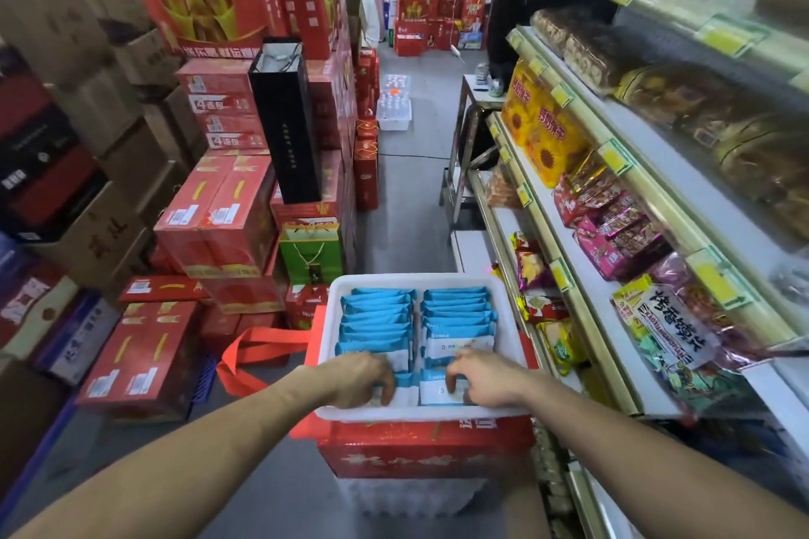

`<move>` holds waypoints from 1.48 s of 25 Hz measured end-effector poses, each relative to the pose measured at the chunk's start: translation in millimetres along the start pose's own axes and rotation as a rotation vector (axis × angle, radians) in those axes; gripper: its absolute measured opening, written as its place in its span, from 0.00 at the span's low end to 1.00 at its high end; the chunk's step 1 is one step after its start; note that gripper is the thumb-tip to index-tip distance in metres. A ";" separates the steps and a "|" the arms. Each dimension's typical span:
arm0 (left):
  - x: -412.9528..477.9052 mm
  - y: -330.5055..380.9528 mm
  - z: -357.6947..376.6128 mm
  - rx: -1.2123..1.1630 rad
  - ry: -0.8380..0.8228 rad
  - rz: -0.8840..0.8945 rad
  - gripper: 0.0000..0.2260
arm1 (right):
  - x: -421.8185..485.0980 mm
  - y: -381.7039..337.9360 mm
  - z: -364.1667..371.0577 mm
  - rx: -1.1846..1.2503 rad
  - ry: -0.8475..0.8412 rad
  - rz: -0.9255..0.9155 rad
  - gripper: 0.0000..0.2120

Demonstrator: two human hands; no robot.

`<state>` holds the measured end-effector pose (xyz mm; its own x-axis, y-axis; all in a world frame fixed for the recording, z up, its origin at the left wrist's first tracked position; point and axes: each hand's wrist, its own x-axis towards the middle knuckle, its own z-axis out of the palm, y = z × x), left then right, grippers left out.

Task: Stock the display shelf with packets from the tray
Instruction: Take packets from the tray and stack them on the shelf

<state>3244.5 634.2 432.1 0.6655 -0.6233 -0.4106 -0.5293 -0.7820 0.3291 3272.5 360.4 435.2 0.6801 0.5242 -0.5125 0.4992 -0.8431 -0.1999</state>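
Packets (376,319) stand in two rows in the white tray (420,414), beside the display shelf (582,276). Your left hand (359,376) curls its fingers over the nearest left-row packets; your right hand (486,376) clamps fingers on the right row's.

Your white tray (419,278) of blue-and-white packets (377,319)
They stand on edge in two rows before you; the display shelf (586,271) runs along its right.
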 end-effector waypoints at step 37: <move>116.2 686.0 -471.4 0.105 0.215 1.337 0.11 | -822.6 67.0 -189.7 0.131 0.854 1.098 0.22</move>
<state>3206.8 26.1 1011.0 -0.3208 -0.8943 0.3120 -0.8605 0.4128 0.2984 2848.3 -104.6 1001.9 0.8228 -0.5337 0.1954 -0.5170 -0.8456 -0.1330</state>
